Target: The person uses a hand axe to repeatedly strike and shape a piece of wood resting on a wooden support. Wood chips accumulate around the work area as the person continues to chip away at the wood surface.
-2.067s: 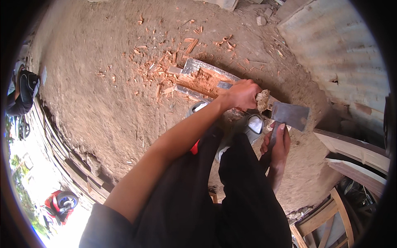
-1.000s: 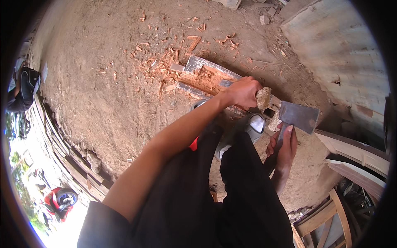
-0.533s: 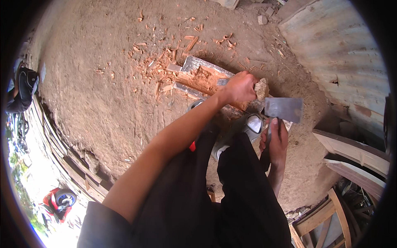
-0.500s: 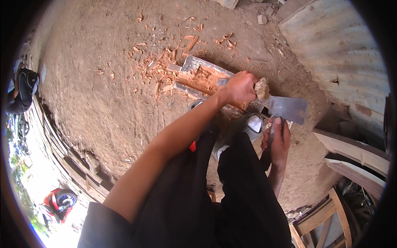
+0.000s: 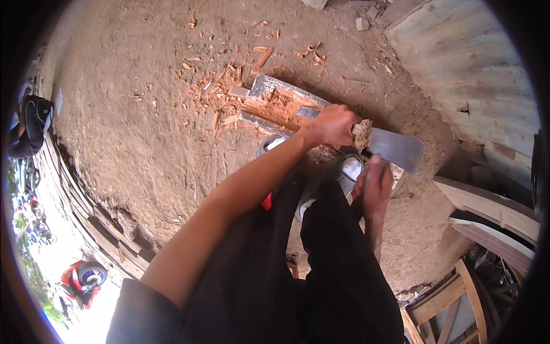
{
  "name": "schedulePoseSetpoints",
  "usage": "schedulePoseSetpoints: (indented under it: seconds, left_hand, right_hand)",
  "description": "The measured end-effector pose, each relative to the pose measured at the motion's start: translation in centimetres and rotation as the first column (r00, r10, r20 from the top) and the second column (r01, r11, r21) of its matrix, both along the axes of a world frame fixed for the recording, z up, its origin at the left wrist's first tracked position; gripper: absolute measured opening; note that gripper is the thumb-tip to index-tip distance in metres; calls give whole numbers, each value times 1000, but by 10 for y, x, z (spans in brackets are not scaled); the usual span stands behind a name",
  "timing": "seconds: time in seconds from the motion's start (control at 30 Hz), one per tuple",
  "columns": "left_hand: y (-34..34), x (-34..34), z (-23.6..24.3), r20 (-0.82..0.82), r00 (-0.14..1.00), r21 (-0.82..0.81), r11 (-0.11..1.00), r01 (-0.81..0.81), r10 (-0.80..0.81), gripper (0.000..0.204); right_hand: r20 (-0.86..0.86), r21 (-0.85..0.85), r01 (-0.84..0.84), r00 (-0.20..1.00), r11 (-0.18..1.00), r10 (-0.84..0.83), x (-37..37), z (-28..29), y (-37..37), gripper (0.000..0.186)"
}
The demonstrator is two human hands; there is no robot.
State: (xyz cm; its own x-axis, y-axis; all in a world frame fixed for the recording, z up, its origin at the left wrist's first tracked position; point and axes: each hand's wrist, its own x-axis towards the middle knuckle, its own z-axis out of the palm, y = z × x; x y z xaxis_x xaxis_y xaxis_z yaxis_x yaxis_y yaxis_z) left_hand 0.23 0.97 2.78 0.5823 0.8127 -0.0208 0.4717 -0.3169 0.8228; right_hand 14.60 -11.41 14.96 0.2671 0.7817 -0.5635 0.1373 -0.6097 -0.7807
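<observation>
My left hand [image 5: 337, 125] is closed around a chisel, whose flat metal blade [image 5: 308, 112] rests in the reddish hollow of a wooden block [image 5: 269, 86]. The chisel's frayed, mushroomed wooden butt [image 5: 362, 135] sticks out on the right side of my fist. My right hand [image 5: 376, 186], a little blurred, grips the handle of a cleaver with a broad, rectangular grey blade [image 5: 395, 150]. The cleaver's near edge appears against or very close to the chisel butt; contact cannot be made out. My forearm and fist hide part of the block.
Reddish wood chips [image 5: 220, 92] litter the dirt floor around the block's left end. My shoes [image 5: 350, 167] are beside the block. A corrugated metal sheet [image 5: 464, 74] and wooden panels [image 5: 487, 206] stand to the right. A red motorcycle [image 5: 80, 281] is at the lower left.
My right hand has shifted left and slightly up, bringing the cleaver blade closer to the chisel butt. My left hand and the chisel stay nearly in place.
</observation>
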Motion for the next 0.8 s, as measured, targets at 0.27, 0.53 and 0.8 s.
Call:
schedulePoseSetpoints:
  seconds: [0.27, 0.53, 0.8]
  left_hand:
    - [-2, -3, 7, -35, 999, -34, 999, 16, -17, 35]
    - [-2, -5, 6, -98, 994, -39, 998, 48, -51, 32]
    - [-6, -4, -4, -130, 992, 10, 1000, 3, -2, 29]
  right_hand:
    - [-62, 121, 215, 976, 969, -209, -19, 6, -1, 38]
    - [-199, 73, 434, 889, 898, -413, 8, 6, -1, 41]
    - [-151, -76, 182, 970, 980, -192, 17, 11, 4, 42]
